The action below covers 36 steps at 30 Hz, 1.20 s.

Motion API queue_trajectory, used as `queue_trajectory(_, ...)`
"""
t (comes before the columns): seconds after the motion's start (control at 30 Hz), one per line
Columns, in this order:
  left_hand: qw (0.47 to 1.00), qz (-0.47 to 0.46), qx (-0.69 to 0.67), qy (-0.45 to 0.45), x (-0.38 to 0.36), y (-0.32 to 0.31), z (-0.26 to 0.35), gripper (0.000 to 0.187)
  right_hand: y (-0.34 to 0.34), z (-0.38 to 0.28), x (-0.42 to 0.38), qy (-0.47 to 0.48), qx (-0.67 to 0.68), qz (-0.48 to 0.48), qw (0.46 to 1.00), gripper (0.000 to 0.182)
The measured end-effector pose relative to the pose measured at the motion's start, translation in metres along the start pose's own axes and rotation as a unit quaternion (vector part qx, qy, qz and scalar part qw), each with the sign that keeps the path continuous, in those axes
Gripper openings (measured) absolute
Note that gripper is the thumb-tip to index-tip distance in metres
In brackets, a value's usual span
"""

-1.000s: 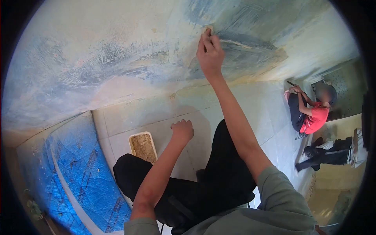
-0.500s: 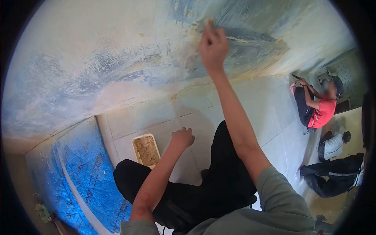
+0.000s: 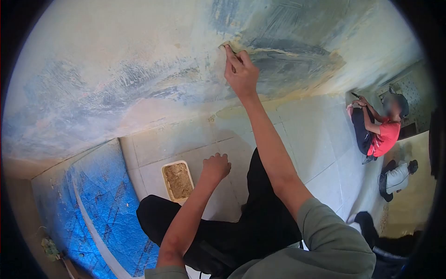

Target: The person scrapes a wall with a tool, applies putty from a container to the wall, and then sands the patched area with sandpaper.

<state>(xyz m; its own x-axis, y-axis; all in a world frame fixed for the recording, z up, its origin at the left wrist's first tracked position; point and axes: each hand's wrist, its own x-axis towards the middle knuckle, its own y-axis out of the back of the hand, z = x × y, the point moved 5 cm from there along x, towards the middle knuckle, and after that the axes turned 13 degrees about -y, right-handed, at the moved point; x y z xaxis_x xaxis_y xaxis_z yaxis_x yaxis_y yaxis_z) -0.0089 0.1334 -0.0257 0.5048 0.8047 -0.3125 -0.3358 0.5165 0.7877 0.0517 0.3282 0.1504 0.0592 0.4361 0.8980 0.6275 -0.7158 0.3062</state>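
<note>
My right hand (image 3: 242, 74) is raised against the patchy wall (image 3: 153, 56), its fingers closed around a small flat scraper (image 3: 224, 46) that is mostly hidden by them. The fingertips are at the left end of a dark grey, smeared patch edged with yellowish paste. Lower down, my left hand (image 3: 217, 166) hangs over the floor with fingers curled; its palm side is hidden and no object sticks out. Just left of that hand, a cream tray (image 3: 164, 179) of brown, lumpy paste (image 3: 179, 180) sits on the tiles.
A blue sheet (image 3: 102, 209) covers something low at the left, along the wall. Pale floor tiles (image 3: 297, 135) run to the right, where a person in a red shirt (image 3: 385, 139) sits by the wall. Behind are a person in a light shirt (image 3: 397, 177) and another's dark-clothed leg (image 3: 369, 228).
My right hand has moved down and left along the wall with the scraper. My left hand has stayed nearly still. The dark-clothed person at the lower right has shifted mostly out of view.
</note>
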Motion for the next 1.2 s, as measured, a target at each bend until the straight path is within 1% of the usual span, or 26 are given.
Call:
queue_trajectory(0.07, 1.0, -0.001, 0.005, 0.008, -0.004, 0.0, -0.002, 0.036, 0.009, 0.014, 0.008, -0.071, 0.018, 0.054, 0.996, 0.034)
queue_trajectory(0.1, 1.0, -0.002, 0.009, 0.016, -0.005, 0.002, -0.003, 0.036, 0.012, 0.02, 0.017, -0.069, 0.019, 0.055, 0.996, 0.034)
queue_trajectory(0.17, 1.0, 0.009, 0.011, 0.01, -0.007, 0.004, -0.002, 0.036, 0.023, 0.04, 0.034, -0.144, 0.057, 0.101, 0.983, 0.037)
queue_trajectory(0.2, 1.0, 0.015, 0.013, 0.001, -0.007, 0.005, 0.002, 0.036, 0.02, 0.03, 0.023, -0.142, 0.053, 0.1, 0.983, 0.037)
queue_trajectory(0.27, 1.0, 0.003, -0.002, -0.013, -0.004, 0.005, 0.008, 0.036, -0.01, -0.007, -0.011, -0.074, 0.098, -0.044, 0.991, 0.035)
queue_trajectory(0.3, 1.0, -0.008, -0.014, -0.021, -0.003, 0.004, 0.009, 0.036, -0.01, -0.011, -0.01, -0.076, 0.094, -0.042, 0.992, 0.035)
queue_trajectory(0.37, 0.999, -0.014, -0.009, -0.032, 0.001, 0.0, 0.012, 0.036, -0.01, -0.029, -0.006, -0.015, 0.063, -0.017, 0.998, 0.031)
queue_trajectory(0.4, 0.999, -0.017, -0.006, -0.042, 0.002, -0.002, 0.011, 0.036, -0.001, -0.018, 0.01, -0.037, 0.077, 0.025, 0.996, 0.024)
queue_trajectory(0.43, 0.999, -0.02, -0.008, -0.04, -0.001, -0.003, 0.009, 0.036, 0.006, -0.009, 0.021, -0.039, 0.078, 0.023, 0.996, 0.024)
queue_trajectory(0.5, 0.999, -0.011, 0.006, -0.038, 0.001, -0.003, 0.01, 0.035, 0.021, 0.017, 0.038, -0.113, 0.066, 0.074, 0.989, 0.025)
queue_trajectory(0.53, 0.999, -0.009, 0.004, -0.04, 0.002, -0.004, 0.01, 0.035, 0.014, 0.013, 0.029, -0.115, 0.089, 0.049, 0.988, 0.024)
queue_trajectory(0.57, 0.999, -0.018, 0.005, -0.029, 0.001, -0.007, 0.006, 0.036, 0.009, 0.002, 0.017, -0.112, 0.089, 0.047, 0.989, 0.024)
queue_trajectory(0.63, 0.999, -0.033, 0.006, -0.019, 0.001, -0.013, 0.007, 0.036, -0.003, -0.022, -0.007, -0.052, 0.072, -0.063, 0.994, 0.023)
queue_trajectory(0.67, 0.999, -0.032, 0.007, -0.019, 0.002, -0.013, 0.007, 0.036, 0.0, -0.021, -0.004, -0.028, 0.064, -0.025, 0.997, 0.024)
queue_trajectory(0.7, 0.999, -0.03, 0.009, -0.016, 0.002, -0.011, 0.005, 0.036, 0.001, -0.014, 0.007, -0.032, 0.068, -0.024, 0.997, 0.024)
queue_trajectory(0.77, 1.0, -0.024, 0.014, -0.013, 0.0, -0.009, 0.006, 0.036, 0.01, 0.006, 0.025, -0.075, 0.045, 0.063, 0.994, 0.025)
queue_trajectory(0.8, 1.0, -0.017, 0.016, -0.021, 0.0, -0.008, 0.009, 0.036, 0.004, 0.005, 0.02, -0.06, 0.007, 0.06, 0.996, 0.023)
queue_trajectory(0.83, 0.999, -0.019, 0.015, -0.021, -0.001, -0.01, 0.01, 0.036, -0.001, 0.002, 0.009, -0.061, 0.006, 0.059, 0.996, 0.023)
queue_trajectory(0.9, 0.999, -0.027, 0.02, -0.012, -0.003, -0.016, 0.011, 0.035, -0.006, -0.012, -0.009, -0.042, 0.05, -0.011, 0.998, 0.022)
queue_trajectory(0.97, 0.999, -0.033, 0.017, -0.011, -0.003, -0.017, 0.013, 0.035, 0.004, -0.01, 0.004, -0.053, 0.056, -0.017, 0.997, 0.023)
queue_trajectory(1.03, 0.999, -0.038, 0.017, -0.002, -0.005, -0.016, 0.009, 0.035, 0.018, 0.009, 0.028, -0.101, 0.055, 0.078, 0.99, 0.022)
queue_trajectory(1.1, 0.999, -0.032, 0.044, -0.006, -0.002, -0.012, 0.013, 0.035, 0.005, 0.016, 0.01, -0.099, 0.044, 0.065, 0.992, 0.024)
queue_trajectory(1.17, 0.999, -0.034, 0.037, -0.005, -0.001, -0.013, 0.014, 0.035, -0.008, -0.012, -0.018, -0.02, 0.032, -0.025, 0.999, 0.028)
queue_trajectory(1.2, 0.999, -0.036, 0.034, -0.002, -0.001, -0.014, 0.014, 0.035, -0.01, -0.012, -0.018, -0.073, 0.017, -0.072, 0.995, 0.031)
